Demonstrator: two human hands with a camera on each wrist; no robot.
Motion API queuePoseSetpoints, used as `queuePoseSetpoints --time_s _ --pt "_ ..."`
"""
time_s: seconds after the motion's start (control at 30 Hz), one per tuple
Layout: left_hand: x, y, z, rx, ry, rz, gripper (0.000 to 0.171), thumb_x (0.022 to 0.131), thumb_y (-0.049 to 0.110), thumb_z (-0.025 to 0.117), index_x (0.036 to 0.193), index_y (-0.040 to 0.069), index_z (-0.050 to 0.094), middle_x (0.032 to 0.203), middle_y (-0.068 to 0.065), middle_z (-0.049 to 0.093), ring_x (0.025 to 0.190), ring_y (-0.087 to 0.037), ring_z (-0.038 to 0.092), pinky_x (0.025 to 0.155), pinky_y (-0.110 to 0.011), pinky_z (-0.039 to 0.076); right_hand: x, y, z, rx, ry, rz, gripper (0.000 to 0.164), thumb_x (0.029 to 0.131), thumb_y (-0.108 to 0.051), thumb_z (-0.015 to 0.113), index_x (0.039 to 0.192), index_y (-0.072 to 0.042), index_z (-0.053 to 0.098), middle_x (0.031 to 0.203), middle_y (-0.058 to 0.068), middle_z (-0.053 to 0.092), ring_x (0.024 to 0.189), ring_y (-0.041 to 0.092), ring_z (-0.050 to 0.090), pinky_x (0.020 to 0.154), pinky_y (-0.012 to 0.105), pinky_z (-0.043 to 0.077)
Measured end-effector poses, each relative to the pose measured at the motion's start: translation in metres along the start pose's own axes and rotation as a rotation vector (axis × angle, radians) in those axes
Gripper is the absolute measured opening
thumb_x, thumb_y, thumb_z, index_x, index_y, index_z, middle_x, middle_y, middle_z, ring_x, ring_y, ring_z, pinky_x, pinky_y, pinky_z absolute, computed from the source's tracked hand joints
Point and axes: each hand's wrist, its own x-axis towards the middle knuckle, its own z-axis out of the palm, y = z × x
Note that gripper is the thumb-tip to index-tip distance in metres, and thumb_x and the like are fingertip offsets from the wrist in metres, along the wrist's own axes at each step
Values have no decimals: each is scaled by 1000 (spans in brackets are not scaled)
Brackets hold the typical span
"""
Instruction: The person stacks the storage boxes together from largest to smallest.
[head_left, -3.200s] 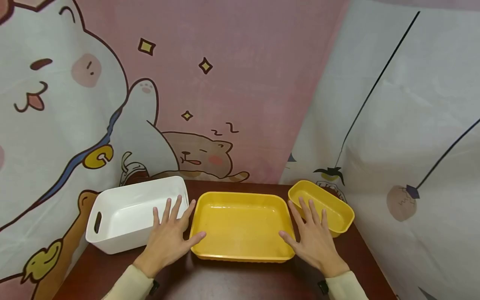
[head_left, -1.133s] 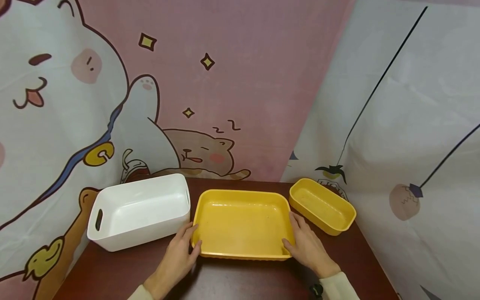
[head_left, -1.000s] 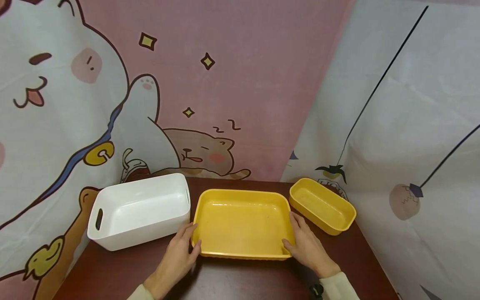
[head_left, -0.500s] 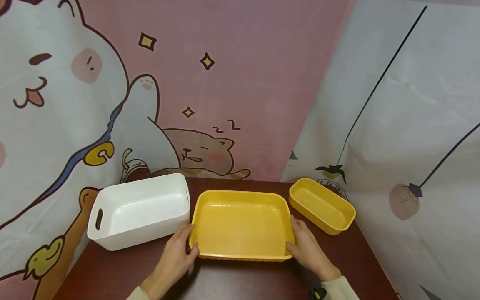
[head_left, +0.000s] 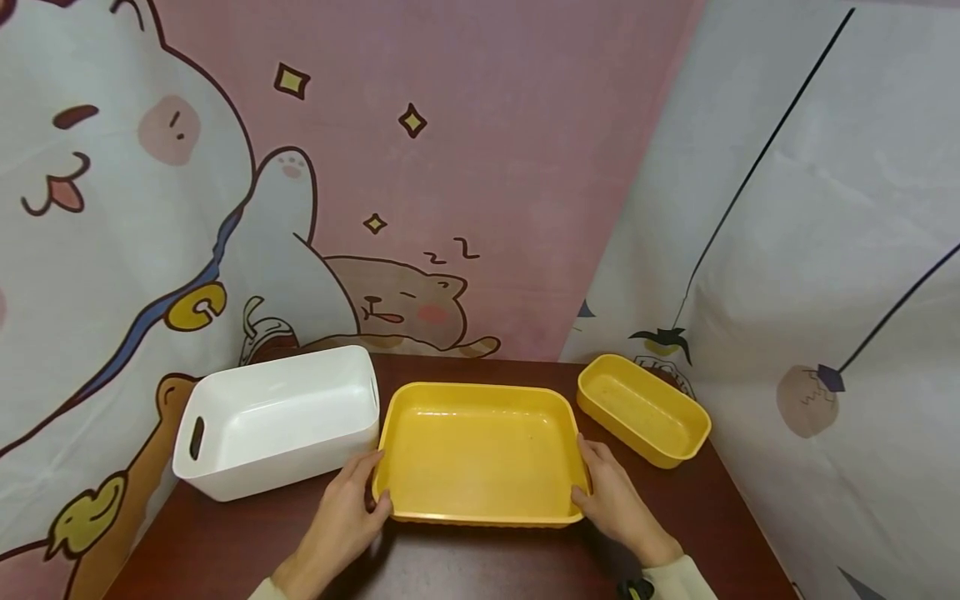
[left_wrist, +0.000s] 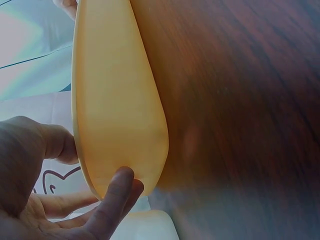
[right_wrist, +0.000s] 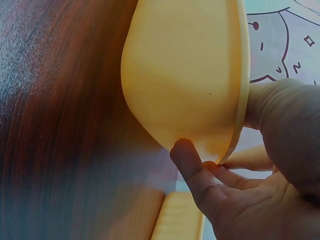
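Observation:
A wide, shallow yellow tray [head_left: 480, 462] with rounded corners lies in the middle of the head view, its inside bare. At its left end my left hand [head_left: 341, 510] grips it, thumb over the rim near the front corner. My right hand [head_left: 618, 507] holds the opposite end in the same way. In the left wrist view, fingertips [left_wrist: 121, 182] press the outside of the tray wall [left_wrist: 117, 100] while the thumb lies at the rim. The right wrist view has fingers [right_wrist: 187, 157] against the outer wall, low near the corner.
A white bin [head_left: 292, 471] with a handle slot stands left of the tray, close beside the left hand. A smaller yellow tray [head_left: 626, 435] sits angled at the back right. Behind the dark wooden table [head_left: 480, 567] hangs a printed cloth [head_left: 510, 167].
Both hands, earlier spread open over the ends of the wide tray, now grip it. In the last second the tray has slid slightly left and towards me.

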Motion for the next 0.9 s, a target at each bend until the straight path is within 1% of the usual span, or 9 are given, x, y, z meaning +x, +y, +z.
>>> queuePoseSetpoints --time_s 0.07,0.17,0.37,0.5,0.53,0.63,0.73,0.9 --pt "0 0 0 4 1 2 60 89 4 87 147 -5 73 140 -20 77 82 -10 65 75 -23 56 0 0 0 0 2 -4 90 98 0 84 174 13 39 165 32 57 149 42 67 118 59 59" --pt "1 0 -1 6 -13 -11 61 90 6 87 148 -5 73 142 -21 77 83 -12 66 76 -23 56 0 -1 0 0 2 -7 90 98 -1 84 174 13 39 164 33 57 148 42 67 118 59 60" --pt "1 0 -3 25 -34 -31 61 92 9 89 149 -3 73 146 -20 76 87 -12 65 80 -28 59 0 0 1 -23 19 -21 88 101 -6 86 173 15 40 163 34 57 148 45 66 120 61 58" --pt "1 -1 -6 19 -39 -48 60 94 10 89 150 0 73 145 -19 76 84 -12 66 77 -29 59 0 -2 2 -37 43 -22 88 102 -11 87 173 13 41 165 34 55 149 47 65 122 64 57" --pt "1 -2 -7 20 -35 -48 59 94 11 89 150 0 73 145 -19 76 86 -15 70 79 -31 61 0 -3 2 -46 54 -23 88 102 -12 88 173 13 42 165 34 54 150 47 64 122 64 57" --pt "1 -3 -10 41 -16 -52 57 95 14 89 149 4 75 144 -16 78 101 -24 79 86 -42 67 -1 -6 2 -70 97 -38 86 101 -14 89 171 12 46 166 34 54 150 49 62 122 66 57" --pt "2 -3 -14 71 6 -52 54 96 17 90 148 8 77 143 -13 79 115 -30 82 93 -53 69 -1 -10 2 -95 143 -66 84 100 -15 91 168 13 50 165 33 56 149 51 61 120 67 58" --pt "3 -4 -18 94 19 -52 52 97 18 90 148 13 78 136 -11 81 109 -26 82 83 -51 67 0 -17 3 -122 190 -92 81 99 -15 92 166 10 55 164 31 59 147 50 61 119 68 59"
